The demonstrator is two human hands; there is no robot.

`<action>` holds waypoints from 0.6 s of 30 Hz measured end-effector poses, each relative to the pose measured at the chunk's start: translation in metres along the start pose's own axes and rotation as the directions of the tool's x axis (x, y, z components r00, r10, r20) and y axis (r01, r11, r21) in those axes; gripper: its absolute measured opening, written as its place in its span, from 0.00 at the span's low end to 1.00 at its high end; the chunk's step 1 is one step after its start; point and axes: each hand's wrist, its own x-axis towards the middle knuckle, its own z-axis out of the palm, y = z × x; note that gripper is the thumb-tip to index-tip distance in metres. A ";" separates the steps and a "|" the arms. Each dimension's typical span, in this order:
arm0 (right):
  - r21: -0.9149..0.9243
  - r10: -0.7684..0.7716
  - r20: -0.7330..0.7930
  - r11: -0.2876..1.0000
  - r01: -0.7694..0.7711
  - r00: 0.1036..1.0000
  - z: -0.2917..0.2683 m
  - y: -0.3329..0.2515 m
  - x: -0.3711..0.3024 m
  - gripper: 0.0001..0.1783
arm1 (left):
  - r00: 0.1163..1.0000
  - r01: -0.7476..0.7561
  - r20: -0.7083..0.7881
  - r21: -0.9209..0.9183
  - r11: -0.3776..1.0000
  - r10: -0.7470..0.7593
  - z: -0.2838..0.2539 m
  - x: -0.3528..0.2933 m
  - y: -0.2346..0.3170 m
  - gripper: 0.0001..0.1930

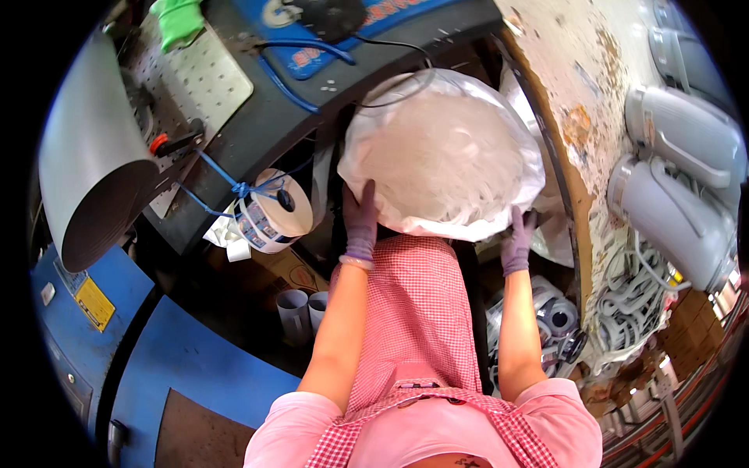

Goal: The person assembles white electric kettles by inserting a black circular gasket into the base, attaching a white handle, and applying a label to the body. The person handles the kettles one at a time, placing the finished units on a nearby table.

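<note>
A white plastic sack stands open in front of my lap, filled with a heap of pale, see-through pieces that look like thin plastic parts. My left hand, in a purple-grey glove, holds the sack at its near left edge. At the near right edge my right hand, gloved alike, grips the sack's side. Part of the fingers of both hands is hidden against the sack. A thin black cable hangs across the sack's far left rim.
A dark workbench lies ahead, with a blue mat. A label roll hangs by blue cord on the left, near a large grey cylinder. Blue cabinets stand lower left. On the right, a worn table bears grey jug-like housings.
</note>
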 end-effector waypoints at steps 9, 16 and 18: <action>0.135 0.030 0.317 0.988 -0.077 0.948 0.049 -0.012 0.019 0.37 | 0.976 0.163 0.198 -0.422 0.892 -0.085 -0.021 0.032 -0.010 0.32; 0.329 0.059 0.594 0.893 -0.309 0.802 -0.033 -0.013 0.093 0.41 | 0.951 0.194 0.303 -0.432 0.881 -0.061 0.028 0.016 0.007 0.33; 0.111 0.227 0.542 0.935 -0.336 0.809 -0.088 0.042 0.112 0.36 | 0.955 0.230 0.280 -0.496 0.838 -0.096 0.021 0.005 0.003 0.34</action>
